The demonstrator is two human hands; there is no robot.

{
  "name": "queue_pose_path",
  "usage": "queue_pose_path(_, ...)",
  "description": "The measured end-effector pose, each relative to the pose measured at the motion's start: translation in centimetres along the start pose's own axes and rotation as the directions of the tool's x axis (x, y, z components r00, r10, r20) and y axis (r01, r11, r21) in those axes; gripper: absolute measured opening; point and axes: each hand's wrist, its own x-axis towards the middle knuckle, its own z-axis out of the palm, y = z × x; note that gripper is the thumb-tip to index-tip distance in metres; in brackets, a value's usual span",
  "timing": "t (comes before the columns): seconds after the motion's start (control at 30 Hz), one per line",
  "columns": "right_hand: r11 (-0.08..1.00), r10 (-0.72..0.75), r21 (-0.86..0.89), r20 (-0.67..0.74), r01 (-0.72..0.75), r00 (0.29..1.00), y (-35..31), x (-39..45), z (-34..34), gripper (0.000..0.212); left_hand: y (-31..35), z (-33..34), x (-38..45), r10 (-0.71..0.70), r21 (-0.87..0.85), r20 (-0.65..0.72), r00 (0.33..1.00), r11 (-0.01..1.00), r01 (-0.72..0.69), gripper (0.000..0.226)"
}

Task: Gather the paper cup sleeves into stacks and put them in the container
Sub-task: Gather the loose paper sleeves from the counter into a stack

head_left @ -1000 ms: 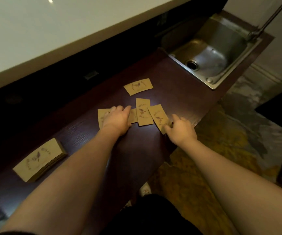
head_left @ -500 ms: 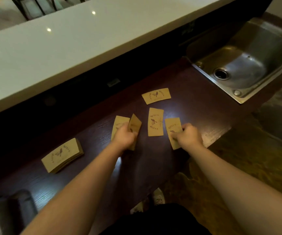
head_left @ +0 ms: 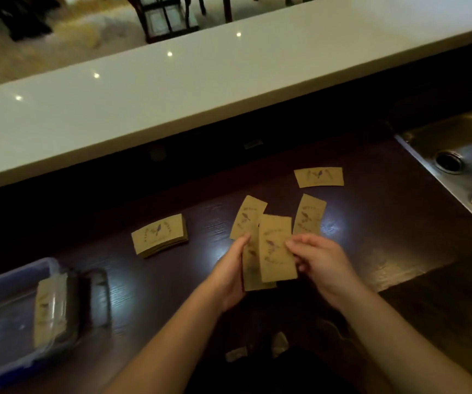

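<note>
Brown paper cup sleeves with a bird print lie on a dark wooden counter (head_left: pixel 371 245). My left hand (head_left: pixel 230 268) grips two or three sleeves (head_left: pixel 247 220) fanned upward. My right hand (head_left: pixel 321 261) holds one sleeve (head_left: pixel 276 245) against them. One loose sleeve (head_left: pixel 310 213) lies just beyond my right hand, another (head_left: pixel 319 176) farther back. A neat stack of sleeves (head_left: pixel 159 235) rests to the left. The clear container with a blue rim (head_left: pixel 15 275) sits at the near left, with sleeves (head_left: pixel 50 311) inside.
A steel sink (head_left: pixel 456 163) is set into the counter at the right. A raised white bar top (head_left: pixel 200 89) runs along the far side. The counter's near edge drops to the floor, where my shoes (head_left: pixel 278 342) show.
Both hands lifted sleeves off the counter and brought them together in front of me. The view swung left, so the container came into sight and the sink slid right.
</note>
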Motion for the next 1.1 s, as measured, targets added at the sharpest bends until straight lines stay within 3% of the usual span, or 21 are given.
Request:
queue_pose_path(0.13,0.962,-0.038,-0.269,0.004,0.038,0.999,0.6,0.3,3.1,0.009,-0.6,-0.7,0.5,0.128,0.061,-0.045,0.991,0.990,-0.125,0.021)
queue_pose_path(0.33,0.898,-0.103,-0.438,-0.141,0.031,0.985,0.9,3.6,3.8,0.017,-0.5,-3.0,0.5,0.121,0.025,-0.205,0.971,0.993,-0.118,0.025)
queue_pose_path(0.47,0.643,-0.160,-0.763,-0.059,0.058,0.985,-0.2,7.8,4.6,0.067,0.0,-4.5,-0.3,0.102,-0.053,-0.217,0.971,0.992,-0.116,0.025)
queue_pose_path(0.6,0.419,-0.041,-0.908,-0.003,0.014,0.999,-1.3,11.1,6.4,0.115,0.5,-5.9,-1.5,0.085,-0.126,-0.221,0.972,0.985,-0.115,0.024)
queue_pose_path(0.67,0.330,-0.013,-0.944,0.003,0.008,1.000,-1.3,12.0,7.2,0.122,0.8,-6.7,-2.1,0.078,-0.153,-0.233,0.969,0.981,-0.116,0.028)
queue_pose_path(0.77,0.254,-0.026,-0.967,0.022,0.028,0.999,-1.1,12.4,7.6,0.109,1.3,-7.8,-2.5,0.080,-0.169,-0.259,0.963,0.978,-0.126,0.039)
queue_pose_path(0.87,0.321,-0.038,-0.947,-0.024,-0.010,0.999,-1.1,12.7,7.2,0.086,1.7,-8.4,-2.5,0.087,-0.164,-0.289,0.953,0.977,-0.139,0.045)
queue_pose_path(0.93,0.509,-0.118,-0.861,-0.055,0.013,0.991,-1.4,12.7,6.6,0.048,2.0,-8.4,-2.4,0.099,-0.154,-0.296,0.950,0.977,-0.150,0.048)
queue_pose_path(0.97,0.666,-0.137,-0.745,-0.071,0.038,0.988,-1.8,12.5,6.3,0.032,2.1,-8.5,-2.3,0.107,-0.147,-0.297,0.949,0.977,-0.156,0.050)
queue_pose_path(1.03,0.917,-0.101,-0.393,-0.058,0.070,0.993,-2.9,11.7,5.7,0.021,2.4,-8.3,-1.9,0.120,-0.128,-0.292,0.949,0.978,-0.163,0.052)
queue_pose_path(1.1,0.981,-0.106,-0.160,0.024,0.109,0.994,-4.3,10.4,5.1,0.018,2.6,-8.0,-1.4,0.130,-0.107,-0.278,0.952,0.981,-0.165,0.055)
